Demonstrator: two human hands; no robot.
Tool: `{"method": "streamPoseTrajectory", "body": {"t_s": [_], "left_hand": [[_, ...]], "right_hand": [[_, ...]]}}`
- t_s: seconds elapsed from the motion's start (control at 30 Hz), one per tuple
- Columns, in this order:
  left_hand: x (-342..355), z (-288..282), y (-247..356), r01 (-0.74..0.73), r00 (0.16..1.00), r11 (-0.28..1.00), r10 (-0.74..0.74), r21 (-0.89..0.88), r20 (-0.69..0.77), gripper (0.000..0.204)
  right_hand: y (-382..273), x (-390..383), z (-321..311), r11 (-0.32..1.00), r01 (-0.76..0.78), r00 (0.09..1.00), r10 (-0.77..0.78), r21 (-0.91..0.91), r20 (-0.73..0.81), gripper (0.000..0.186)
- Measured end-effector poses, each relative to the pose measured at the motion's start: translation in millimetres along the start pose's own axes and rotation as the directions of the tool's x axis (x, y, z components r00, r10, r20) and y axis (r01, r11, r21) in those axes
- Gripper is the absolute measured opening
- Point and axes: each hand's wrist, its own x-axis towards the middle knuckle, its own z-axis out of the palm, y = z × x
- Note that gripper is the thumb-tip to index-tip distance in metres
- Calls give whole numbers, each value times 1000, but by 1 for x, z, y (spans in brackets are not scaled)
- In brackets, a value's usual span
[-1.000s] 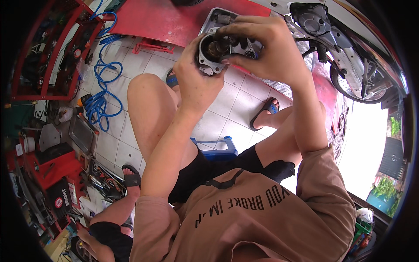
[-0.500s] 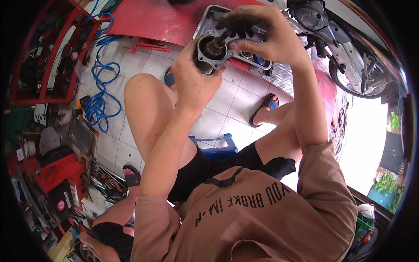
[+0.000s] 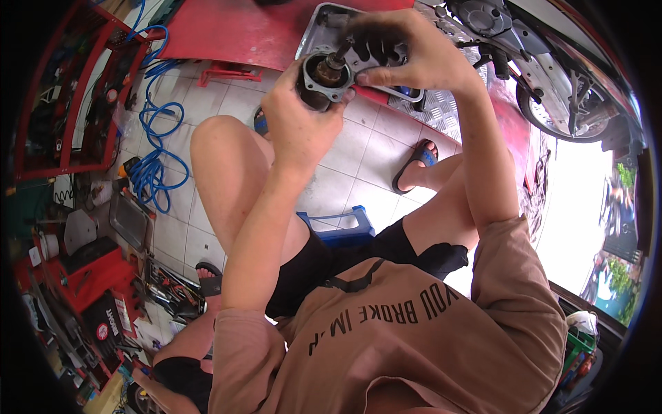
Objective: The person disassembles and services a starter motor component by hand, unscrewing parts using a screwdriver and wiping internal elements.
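Head view showed the left hand point(image 3: 301, 124) gripping a round metal casing point(image 3: 318, 99) in front of the tray point(image 3: 307, 33), a shaft point(image 3: 334, 61) standing inside; the right hand point(image 3: 408, 56) hovered alongside, fingers spread, contact unclear.

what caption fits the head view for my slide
Left hand holding a round metal part with a shaft sticking out, right hand close beside it, metal tray behind.

Silvery-grey housing point(image 3: 329, 92), shaft point(image 3: 332, 62) perhaps rusty brown, black-smudged right-hand fingers point(image 3: 376, 48), blue hose point(image 3: 160, 165), silver tread-patterned plate point(image 3: 441, 110).
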Motion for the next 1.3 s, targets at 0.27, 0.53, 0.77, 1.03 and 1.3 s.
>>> {"method": "streamPoseTrajectory", "body": {"t_s": [0.27,0.53,0.77,1.03,1.3], "left_hand": [[18,-7,-7,40,999,998,-40,38,8,32],[112,1,-14,-43,958,975,-22,219,288,31],[139,26,-47,181,869,966,-244,183,430,32],[149,25,-32,197,850,949,-290,246,440,34],[150,31,-42,236,817,930,-346,280,462,32]], "right_hand": [[95,-6,0,961,-240,915,271,137,-300,24],[244,-66,48,651,-729,683,710,-210,-172,41],[303,-116,107,664,-670,736,653,-331,-180,53],[333,-85,107,641,-437,797,601,-631,58,79],[330,-67,103,670,-407,829,557,-621,57,85]]}}
